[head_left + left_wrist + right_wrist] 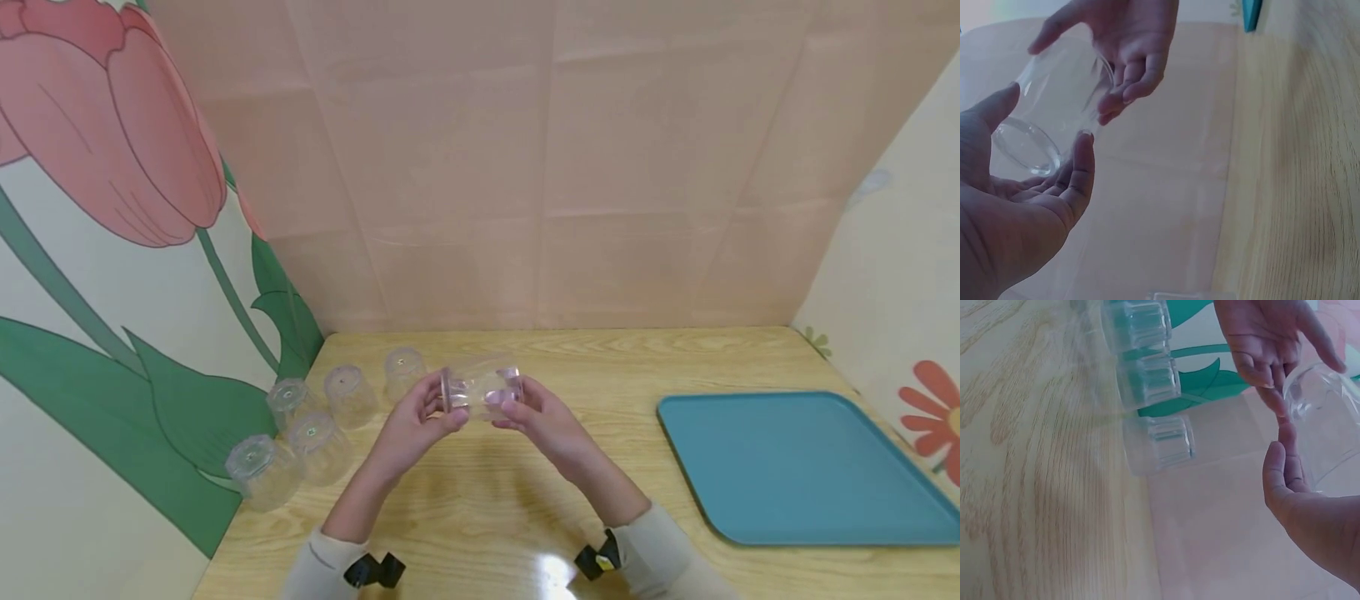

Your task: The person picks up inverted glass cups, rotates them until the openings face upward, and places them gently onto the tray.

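Note:
A clear glass cup [482, 388] lies on its side in the air, held between both hands above the middle of the table. My left hand [416, 425] grips its base end, thumb on the near side and fingers behind. At the opposite end my right hand [551, 421] holds the rim, thumb in front. In the left wrist view the thick round base of the cup [1029, 147] sits between left thumb and fingers. The right wrist view shows the cup [1325, 419] partly cut off by the frame edge.
Several upside-down clear cups [318, 446] stand at the table's left side, beside the tulip-painted wall [97, 125]. A blue tray [810, 467] lies on the wooden table [480, 517] at the right. Behind the table hangs a pink cloth [540, 167].

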The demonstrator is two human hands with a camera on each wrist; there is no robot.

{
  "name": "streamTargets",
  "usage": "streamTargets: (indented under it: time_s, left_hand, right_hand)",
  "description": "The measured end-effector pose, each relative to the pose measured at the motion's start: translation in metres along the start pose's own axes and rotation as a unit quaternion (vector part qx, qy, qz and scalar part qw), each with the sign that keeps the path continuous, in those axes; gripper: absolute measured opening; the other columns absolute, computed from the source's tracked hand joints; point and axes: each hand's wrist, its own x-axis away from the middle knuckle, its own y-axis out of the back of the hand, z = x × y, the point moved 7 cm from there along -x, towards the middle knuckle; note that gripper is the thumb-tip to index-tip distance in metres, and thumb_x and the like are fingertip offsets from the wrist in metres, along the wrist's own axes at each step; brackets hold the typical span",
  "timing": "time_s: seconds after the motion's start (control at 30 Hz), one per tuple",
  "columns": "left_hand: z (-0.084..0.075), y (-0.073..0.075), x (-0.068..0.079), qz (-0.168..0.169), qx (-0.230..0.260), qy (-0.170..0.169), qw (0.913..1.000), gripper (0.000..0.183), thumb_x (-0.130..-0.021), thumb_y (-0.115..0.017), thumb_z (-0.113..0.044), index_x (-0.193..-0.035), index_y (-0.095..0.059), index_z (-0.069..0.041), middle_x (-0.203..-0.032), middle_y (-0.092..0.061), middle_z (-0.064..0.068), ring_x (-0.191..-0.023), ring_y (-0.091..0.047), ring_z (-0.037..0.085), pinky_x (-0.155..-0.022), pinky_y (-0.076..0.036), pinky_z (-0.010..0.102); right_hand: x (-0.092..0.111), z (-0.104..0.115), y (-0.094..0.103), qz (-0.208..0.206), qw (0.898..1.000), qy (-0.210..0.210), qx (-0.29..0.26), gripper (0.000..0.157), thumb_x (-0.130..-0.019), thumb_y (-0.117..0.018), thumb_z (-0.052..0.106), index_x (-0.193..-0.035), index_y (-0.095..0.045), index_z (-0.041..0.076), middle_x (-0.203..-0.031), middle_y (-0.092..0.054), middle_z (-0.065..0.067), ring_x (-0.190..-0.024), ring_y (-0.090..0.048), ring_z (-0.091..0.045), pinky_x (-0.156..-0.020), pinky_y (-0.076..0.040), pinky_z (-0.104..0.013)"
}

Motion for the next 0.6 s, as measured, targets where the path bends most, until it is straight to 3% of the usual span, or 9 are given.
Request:
streamTargets:
  time_s: [0.3,0.47,0.6]
  left_hand:
    - [0.004,-0.003,-0.003,0.037,-0.050,0.007,0.9980,0.075,-0.092,-0.077,-0.030,-0.153,-0.039,-0.012,-0.127,-0.061,0.011,-0.110,-0.060,0.028,-0.087,-0.058,0.038]
    - [0.006,-0.001,-0.005,0.040,-0.083,0.013,0.9957,0.079,-0.089,-0.080,-0.034,-0.154,-0.039,-0.014,-0.136,-0.057,0.011,-0.106,-0.063,0.029,-0.082,-0.059,0.040]
    - [0.006,0.003,-0.005,0.035,-0.127,0.019,0.9911,0.080,-0.088,-0.080,-0.036,-0.155,-0.039,-0.020,-0.145,-0.053,0.005,-0.113,-0.061,0.027,-0.085,-0.058,0.039]
  right_hand:
    - [0.005,0.005,0.009,-0.016,0.999,0.012,0.045,0.068,-0.101,-0.063,0.024,-0.155,-0.030,0.000,-0.143,-0.049,-0.026,-0.118,-0.062,-0.029,-0.107,-0.047,-0.048]
    - [0.008,0.008,0.016,-0.028,0.997,0.011,0.069,0.067,-0.100,-0.066,0.022,-0.154,-0.032,0.000,-0.146,-0.046,-0.026,-0.117,-0.062,-0.025,-0.106,-0.048,-0.046]
    - [0.012,0.013,0.025,-0.045,0.994,0.005,0.095,0.068,-0.099,-0.068,0.022,-0.153,-0.033,0.000,-0.145,-0.047,-0.023,-0.118,-0.062,-0.024,-0.106,-0.047,-0.044]
